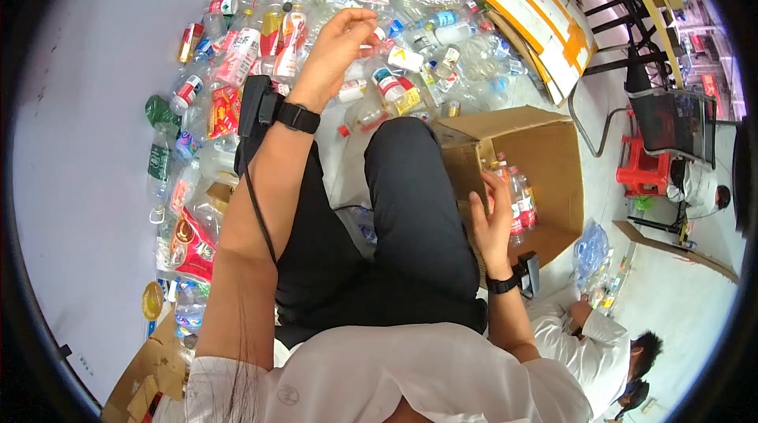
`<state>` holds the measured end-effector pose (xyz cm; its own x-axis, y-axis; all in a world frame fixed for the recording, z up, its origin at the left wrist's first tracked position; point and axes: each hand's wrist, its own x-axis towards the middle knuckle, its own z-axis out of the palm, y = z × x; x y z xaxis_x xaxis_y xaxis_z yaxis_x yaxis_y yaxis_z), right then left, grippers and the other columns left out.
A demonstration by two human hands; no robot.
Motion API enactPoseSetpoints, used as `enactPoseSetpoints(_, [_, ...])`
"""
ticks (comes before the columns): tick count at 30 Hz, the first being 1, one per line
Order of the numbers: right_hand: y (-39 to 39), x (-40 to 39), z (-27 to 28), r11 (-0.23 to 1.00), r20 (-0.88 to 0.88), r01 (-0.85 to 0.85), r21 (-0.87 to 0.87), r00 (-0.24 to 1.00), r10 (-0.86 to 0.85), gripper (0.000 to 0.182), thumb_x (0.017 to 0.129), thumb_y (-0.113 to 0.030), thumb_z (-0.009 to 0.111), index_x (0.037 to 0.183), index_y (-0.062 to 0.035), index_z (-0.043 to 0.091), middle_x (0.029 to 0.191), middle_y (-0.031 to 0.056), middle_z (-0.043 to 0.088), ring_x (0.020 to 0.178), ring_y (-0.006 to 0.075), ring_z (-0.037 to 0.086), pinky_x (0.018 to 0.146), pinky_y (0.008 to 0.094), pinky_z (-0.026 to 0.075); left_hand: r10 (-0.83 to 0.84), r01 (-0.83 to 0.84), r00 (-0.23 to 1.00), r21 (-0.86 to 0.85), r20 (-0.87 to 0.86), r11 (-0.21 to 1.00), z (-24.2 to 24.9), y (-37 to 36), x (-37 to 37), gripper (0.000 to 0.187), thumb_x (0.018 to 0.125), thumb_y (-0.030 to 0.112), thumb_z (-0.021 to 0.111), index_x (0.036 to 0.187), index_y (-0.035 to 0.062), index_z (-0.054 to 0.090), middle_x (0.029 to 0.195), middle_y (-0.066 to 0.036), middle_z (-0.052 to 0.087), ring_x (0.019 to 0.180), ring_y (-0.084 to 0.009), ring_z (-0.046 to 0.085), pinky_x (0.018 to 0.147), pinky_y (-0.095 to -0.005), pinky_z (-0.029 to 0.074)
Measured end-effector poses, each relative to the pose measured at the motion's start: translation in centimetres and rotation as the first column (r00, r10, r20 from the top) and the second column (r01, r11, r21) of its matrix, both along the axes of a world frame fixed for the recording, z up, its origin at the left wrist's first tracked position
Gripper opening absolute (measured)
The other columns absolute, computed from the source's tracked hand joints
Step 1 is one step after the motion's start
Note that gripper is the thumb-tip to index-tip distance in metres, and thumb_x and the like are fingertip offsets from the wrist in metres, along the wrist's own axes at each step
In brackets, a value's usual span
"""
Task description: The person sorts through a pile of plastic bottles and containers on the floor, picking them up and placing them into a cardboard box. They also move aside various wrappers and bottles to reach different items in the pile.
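Note:
My left hand is over the pile of empty plastic bottles, its fingers loosely curved and apart, with nothing visible between them. Close by its fingertips are a bottle with a white and red label and a white label with a yellow mark. My right hand is at the near side of an open cardboard box, fingers apart and holding nothing I can see. Inside the box stand several clear bottles with red labels, partly hidden by this hand.
Bottles and packets spread along the left wall, including a red packet. Flattened cardboard leans at upper right. A red stool and a black chair stand farther right. Another person in white crouches at lower right.

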<state>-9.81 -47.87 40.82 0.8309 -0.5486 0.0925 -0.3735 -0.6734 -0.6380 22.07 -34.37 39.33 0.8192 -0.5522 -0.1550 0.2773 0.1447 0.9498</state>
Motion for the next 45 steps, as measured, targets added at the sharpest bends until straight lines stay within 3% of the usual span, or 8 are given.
enactPoseSetpoints(7, [1.8, 14.3, -0.7, 0.928, 0.102, -0.231, 0.293, 0.972, 0.209, 0.031, 0.081, -0.009, 0.059, 0.111, -0.0023, 0.054, 0.115, 0.0148, 0.055, 0.108, 0.029, 0.052, 0.09, 0.0352, 0.041, 0.194, -0.195, 0.981, -0.024, -0.024, 0.981, -1.1, 2.6, 3.5, 0.023, 0.087, 0.018, 0.054, 0.107, 0.0078, 0.055, 0.105, -0.003, 0.055, 0.087, -0.0143, 0.057, 0.077, -0.028, 0.043])
enactPoseSetpoints(10, [-0.3, 19.6, -6.3, 0.949, 0.036, -0.303, 0.092, 0.953, 0.301, 0.03, 0.081, -0.011, 0.059, 0.109, -0.0011, 0.055, 0.114, 0.0166, 0.055, 0.106, 0.0317, 0.052, 0.089, 0.0363, 0.042, 0.227, -0.235, 0.968, -0.066, -0.109, 0.97, -1.5, 3.6, 4.6, 0.021, 0.086, 0.019, 0.054, 0.104, 0.0085, 0.056, 0.105, -0.003, 0.055, 0.086, -0.0145, 0.057, 0.076, -0.0276, 0.042])
enactPoseSetpoints(19, [-5.2, 21.0, -24.3, 0.982, -0.386, -0.043, -0.182, 0.922, -0.031, 0.058, 0.072, -0.023, 0.068, 0.121, -0.0039, 0.045, 0.116, 0.02, 0.049, 0.107, 0.0374, 0.048, 0.092, 0.0436, 0.039, 0.239, -0.268, 0.944, -0.106, -0.229, 0.958, -1.3, 4.1, 5.1, 0.021, 0.086, 0.018, 0.056, 0.103, 0.0072, 0.057, 0.099, -0.002, 0.056, 0.086, -0.0147, 0.057, 0.076, -0.0272, 0.043])
enactPoseSetpoints(29, [-5.9, 21.9, -28.9, 0.98, -0.169, -0.001, -0.201, 0.985, -0.034, 0.076, 0.067, -0.029, 0.075, 0.128, -0.0031, 0.037, 0.119, 0.0232, 0.046, 0.11, 0.0403, 0.045, 0.095, 0.0436, 0.037, 0.142, -0.172, 0.955, -0.096, -0.26, 0.98, -1.9, 2.4, 5.0, 0.022, 0.085, 0.019, 0.056, 0.103, 0.0062, 0.058, 0.096, -0.004, 0.055, 0.085, -0.0157, 0.057, 0.077, -0.0281, 0.043])
enactPoseSetpoints(38, [-6.3, 22.3, -30.6, 0.949, -0.135, 0.096, 0.301, 0.989, -0.057, 0.067, 0.075, -0.024, 0.068, 0.128, 0.0001, 0.035, 0.103, 0.019, 0.055, 0.092, 0.032, 0.056, 0.08, 0.0385, 0.047, 0.16, -0.177, 0.946, -0.034, -0.282, 0.984, -2.8, 1.6, 5.0, 0.021, 0.085, 0.018, 0.057, 0.102, 0.0062, 0.059, 0.095, -0.004, 0.056, 0.084, -0.0156, 0.058, 0.076, -0.0279, 0.044])
enactPoseSetpoints(41, [-5.3, 20.8, -26.7, 0.167, -0.404, 0.427, 0.889, 0.902, -0.155, 0.051, 0.081, -0.035, 0.062, 0.117, -0.0038, 0.043, 0.094, 0.0148, 0.057, 0.071, 0.0213, 0.059, 0.053, 0.0266, 0.048, 0.182, -0.197, 0.943, -0.029, -0.278, 0.98, -3.0, 1.4, 5.0, 0.021, 0.085, 0.017, 0.057, 0.103, 0.0066, 0.058, 0.096, -0.003, 0.056, 0.083, -0.0153, 0.058, 0.075, -0.0276, 0.044])
enactPoseSetpoints(43, [-3.4, 19.5, -22.2, -0.178, -0.478, 0.451, 0.875, 0.864, -0.16, 0.05, 0.083, -0.037, 0.06, 0.116, -0.0035, 0.044, 0.093, 0.014, 0.057, 0.074, 0.0222, 0.06, 0.055, 0.0262, 0.049, 0.197, -0.216, 0.94, -0.039, -0.28, 0.976, -3.0, 1.3, 5.1, 0.021, 0.085, 0.017, 0.057, 0.103, 0.0065, 0.058, 0.096, -0.003, 0.056, 0.084, -0.0151, 0.057, 0.075, -0.0279, 0.044])
enactPoseSetpoints(45, [-3.4, 18.2, -19.5, -0.219, -0.412, 0.373, 0.901, 0.895, -0.172, 0.049, 0.084, -0.037, 0.059, 0.116, -0.0031, 0.044, 0.095, 0.0136, 0.057, 0.077, 0.0222, 0.061, 0.057, 0.0263, 0.05, 0.212, -0.235, 0.934, -0.047, -0.286, 0.971, -3.3, 1.3, 5.1, 0.02, 0.085, 0.017, 0.057, 0.102, 0.0064, 0.058, 0.096, -0.003, 0.056, 0.085, -0.0148, 0.057, 0.075, -0.0283, 0.044])
